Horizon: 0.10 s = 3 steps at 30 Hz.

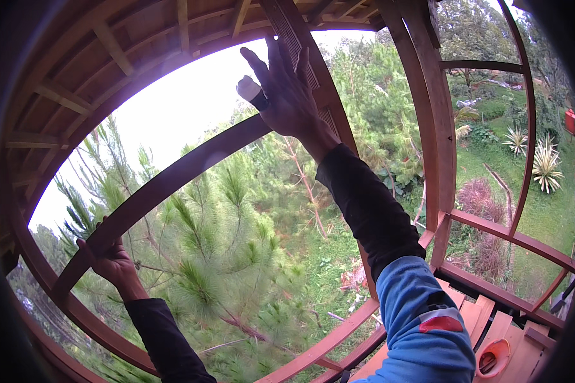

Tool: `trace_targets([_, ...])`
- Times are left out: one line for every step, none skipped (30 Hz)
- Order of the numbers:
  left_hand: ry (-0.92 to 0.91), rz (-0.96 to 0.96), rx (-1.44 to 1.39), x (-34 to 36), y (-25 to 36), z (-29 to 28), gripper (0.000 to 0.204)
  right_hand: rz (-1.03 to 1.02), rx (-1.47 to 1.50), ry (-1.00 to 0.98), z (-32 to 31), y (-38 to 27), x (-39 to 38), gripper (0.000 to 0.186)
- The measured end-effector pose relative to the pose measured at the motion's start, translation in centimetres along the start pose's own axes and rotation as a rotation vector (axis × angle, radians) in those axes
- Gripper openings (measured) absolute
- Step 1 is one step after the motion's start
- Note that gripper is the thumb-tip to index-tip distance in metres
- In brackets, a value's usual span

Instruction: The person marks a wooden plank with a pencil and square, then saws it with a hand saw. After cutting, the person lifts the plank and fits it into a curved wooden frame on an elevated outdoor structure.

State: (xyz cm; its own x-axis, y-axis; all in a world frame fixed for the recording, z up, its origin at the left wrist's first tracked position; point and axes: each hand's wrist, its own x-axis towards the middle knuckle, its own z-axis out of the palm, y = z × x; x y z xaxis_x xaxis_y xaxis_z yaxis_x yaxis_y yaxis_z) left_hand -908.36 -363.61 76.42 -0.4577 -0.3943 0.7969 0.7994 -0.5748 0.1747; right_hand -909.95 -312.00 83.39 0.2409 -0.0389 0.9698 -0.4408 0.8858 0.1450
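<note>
A reddish-brown wooden crossbar (179, 169) runs from the frame at lower left up to a tall wooden post (338, 121). My left hand (116, 263) is wrapped around the crossbar near its lower left end, with its fingers partly hidden behind the wood. Higher up, my right hand (291, 102) lies with fingers spread against the post, just above where the crossbar meets it. A pale piece with a dark band (249, 91) shows at the thumb of that hand; whether it is a wrapping or a separate object, I cannot tell.
Wooden roof slats (112, 48) slope overhead. A curved lower rail (326, 341) borders the opening, with pine branches (204, 274) close outside. At lower right, an orange container (494, 357) with small things inside rests on floor planks (473, 313). More framing (444, 140) stands to the right.
</note>
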Motion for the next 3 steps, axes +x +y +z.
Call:
trace_targets([-0.051,0.004,0.006,0.6,0.9,-0.5,0.060,-0.016,0.020,0.041,-1.4,-1.6,1.1,0.079])
trace_targets([-0.085,0.002,0.000,0.8,1.0,-0.7,0.061,-0.038,0.026,0.075,-2.8,-2.2,1.8,0.082])
trace_targets([-0.121,-0.006,-0.016,0.8,0.6,-0.6,0.062,-0.062,0.035,0.132,-3.9,-2.2,2.2,0.090])
